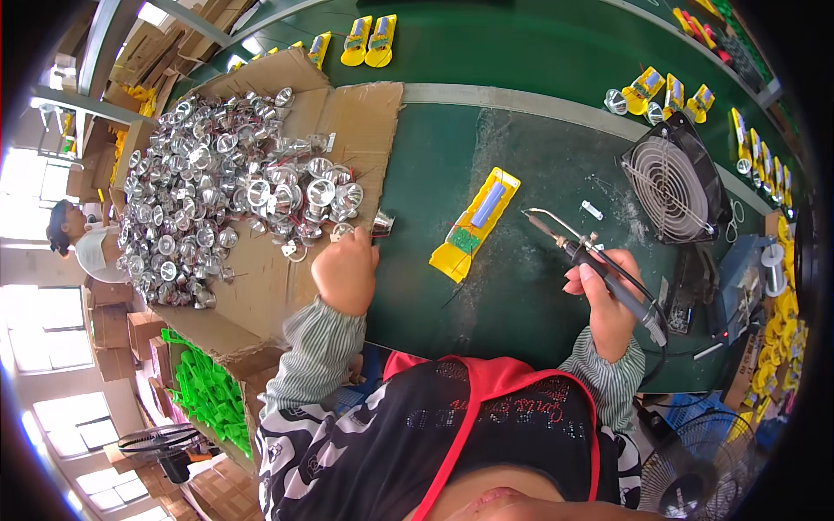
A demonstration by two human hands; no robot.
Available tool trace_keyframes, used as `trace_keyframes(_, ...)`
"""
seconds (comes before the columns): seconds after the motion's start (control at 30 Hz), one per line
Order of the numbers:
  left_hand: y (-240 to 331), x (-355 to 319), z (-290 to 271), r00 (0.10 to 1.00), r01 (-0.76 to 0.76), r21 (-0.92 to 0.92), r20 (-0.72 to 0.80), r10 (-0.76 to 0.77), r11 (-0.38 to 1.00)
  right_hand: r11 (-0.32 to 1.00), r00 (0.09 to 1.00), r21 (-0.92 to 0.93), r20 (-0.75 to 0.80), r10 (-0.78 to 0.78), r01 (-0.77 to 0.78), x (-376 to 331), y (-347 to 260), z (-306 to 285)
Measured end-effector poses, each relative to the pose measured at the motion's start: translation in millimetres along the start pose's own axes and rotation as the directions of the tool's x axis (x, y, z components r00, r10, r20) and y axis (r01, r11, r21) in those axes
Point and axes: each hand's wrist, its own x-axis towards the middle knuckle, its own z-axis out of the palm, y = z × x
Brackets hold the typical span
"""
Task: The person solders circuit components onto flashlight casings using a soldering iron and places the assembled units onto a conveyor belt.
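My right hand (605,300) grips a soldering iron (612,282) with a dark handle; a thin bent metal tube runs alongside its tip. That tip points left, a little apart from a yellow flashlight housing (451,259). Inside the housing sit a blue cylindrical battery (490,204) and a small green circuit board (464,240), with a thin dark wire at its near end. My left hand (344,273) is at the cardboard's right edge with curled fingers, among silvery lamp reflectors. One reflector (383,223) lies right by its fingertips; what the fingers pinch is hidden.
A large heap of reflectors (200,174) fills the cardboard box (369,113) on the left. A black fan with a wire grille (667,187) stands at right, near a solder spool (772,256). More yellow housings (380,42) lie on the far green surface. Green parts (208,395) fill a lower box.
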Motion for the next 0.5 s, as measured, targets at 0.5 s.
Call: trace_keyframes(0.5, 22, 6, 6, 0.965, -0.207, -0.892, -0.117, 0.237, 0.402, 1.0, 0.985, 0.012, 0.169, -0.028, 0.026, -5, 7, 17)
